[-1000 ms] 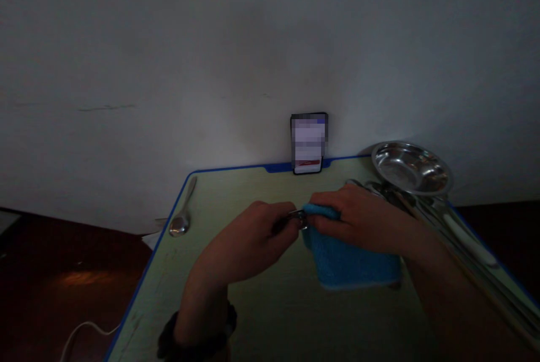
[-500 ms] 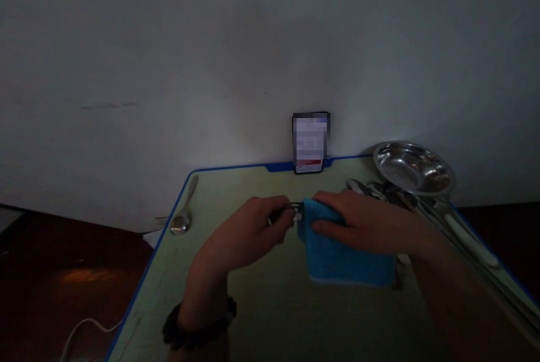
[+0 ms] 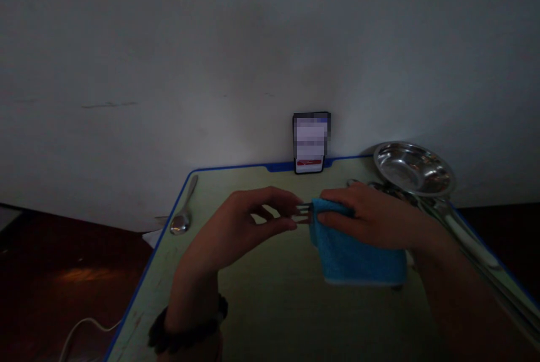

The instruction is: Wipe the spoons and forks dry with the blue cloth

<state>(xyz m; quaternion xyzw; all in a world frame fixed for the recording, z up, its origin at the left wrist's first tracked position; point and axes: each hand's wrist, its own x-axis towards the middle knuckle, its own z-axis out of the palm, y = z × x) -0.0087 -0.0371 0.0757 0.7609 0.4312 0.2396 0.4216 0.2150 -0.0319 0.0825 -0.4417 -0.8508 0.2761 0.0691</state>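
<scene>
A metal fork (image 3: 302,213) shows its tines between my two hands, and the rest of it is hidden in a folded blue cloth (image 3: 358,263). My left hand (image 3: 253,216), with a dark beaded bracelet (image 3: 188,325) on its wrist, has thumb and index fingertips at the tine ends, one on each side. From above, my right hand (image 3: 371,213) grips the cloth around the fork, its thumb and fingers pressed on the cloth's upper edge. Both hands are above the light green tabletop (image 3: 270,311).
A spoon (image 3: 180,221) lies at the table's left edge. A phone (image 3: 309,143) leans upright against the wall (image 3: 211,69). At the back right stands a steel bowl (image 3: 415,168), with several utensils (image 3: 468,232) beside it, partly behind my right arm. A cable (image 3: 86,321) runs at lower left.
The cloth and my right hand have shifted slightly right. My left hand's fingers have opened from a tighter wrap to fingertips at the tine ends, and the tines show more clearly.
</scene>
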